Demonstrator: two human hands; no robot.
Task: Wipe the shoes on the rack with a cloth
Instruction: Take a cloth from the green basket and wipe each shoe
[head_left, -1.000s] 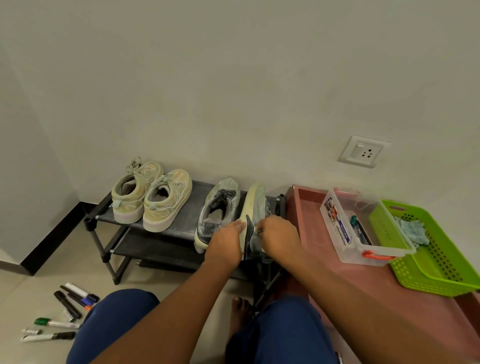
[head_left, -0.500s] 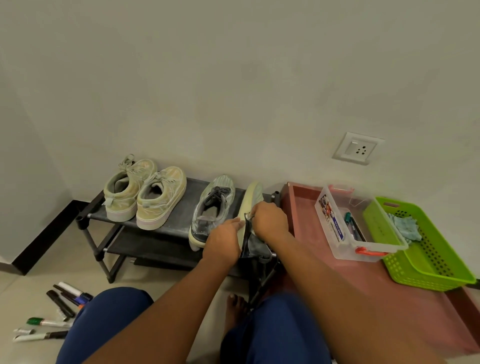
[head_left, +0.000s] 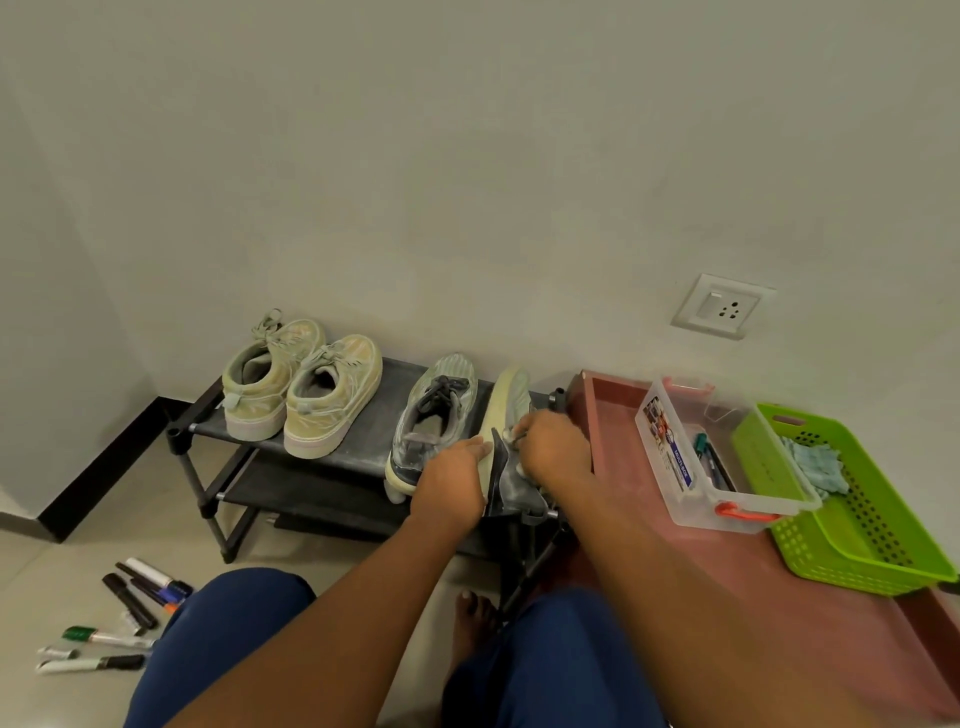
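Shoe rack (head_left: 332, 447): dark, two tiers, against the wall, its right end just beside a low reddish tray (head_left: 613, 410).

Tray: holds a lime green basket (head_left: 857, 540) with a pale blue rag (head_left: 818, 465) inside, and a clear plastic box (head_left: 685, 467) with an orange latch touching the basket's left side.

Top tier, left: a pair of beige sneakers (head_left: 306, 389), heels toward you, side by side and touching.

Top tier, right: a grey sneaker (head_left: 436, 415) standing flat, heel toward you. Just right of it, the second grey sneaker (head_left: 506, 410) is tipped on its side, pale sole facing left.

Your left hand (head_left: 452, 480): fingers straight, pressed flat against the sole edge of the tipped sneaker, steadying it. Grip is relaxed, holding nothing.

Your right hand (head_left: 553, 447): on the upper side of the tipped sneaker, fingers curled round a small pale cloth (head_left: 511, 434), only a scrap of which shows past the fingertips, touching the shoe.

Floor, lower left: a loose scatter of marker pens (head_left: 130, 608), well apart from the rack.

Wall, above the tray: one socket plate (head_left: 722, 306).
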